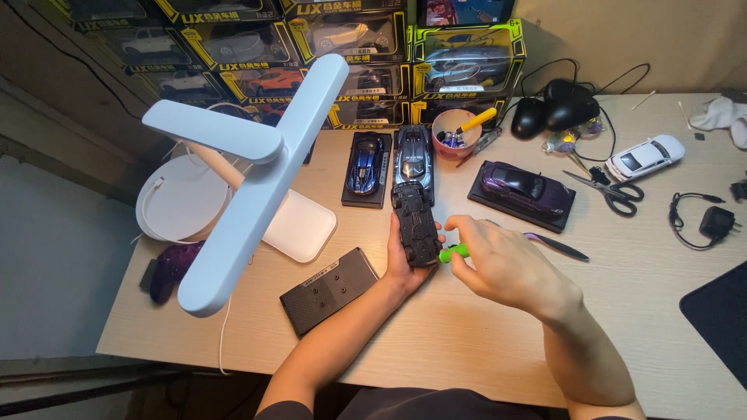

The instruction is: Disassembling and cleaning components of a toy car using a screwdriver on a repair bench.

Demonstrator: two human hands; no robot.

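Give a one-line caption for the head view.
Left hand holds an upturned black model car while right hand applies a green-handled screwdriver.

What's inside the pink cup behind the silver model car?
The pink cup holds a tool with a yellow handle leaning out over its rim, plus some small bluish items I cannot identify. The cup's bottom is hidden by its wall and contents.
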